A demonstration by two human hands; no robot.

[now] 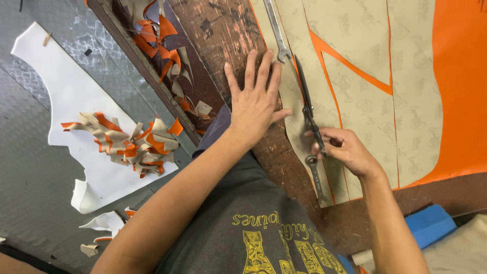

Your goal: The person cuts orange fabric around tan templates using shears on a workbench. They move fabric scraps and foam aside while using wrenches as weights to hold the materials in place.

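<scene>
Head view. The worn wooden workbench (223, 35) carries a beige patterned sheet (365, 101) with orange backing (459, 86) exposed at its right side and along the cut lines. A steel spanner (275, 30) lies on the sheet near the top edge. A second spanner (315, 175) lies on the sheet's lower edge, just below the right hand. Orange-and-beige offcuts (167, 56) fill the gap beside the bench rail. A further pile of offcuts (132, 144) rests on a white sheet (66, 96) on the grey tread-plate floor (25, 177). A blue foam block (428, 223) sits at the bench's lower right corner.

The left hand (253, 101) lies flat and released, fingers spread, pressing the left edge of the beige sheet against the bench. The right hand (345, 149) is clenched around the lower end of a dark, slender cutting tool (307, 106). Whether the tool is a knife or shears cannot be told.

The tool lies on the sheet between the two hands. Its long axis runs nearly straight up the frame, tilted slightly left. Its tip points away from the person, toward the upper spanner
</scene>
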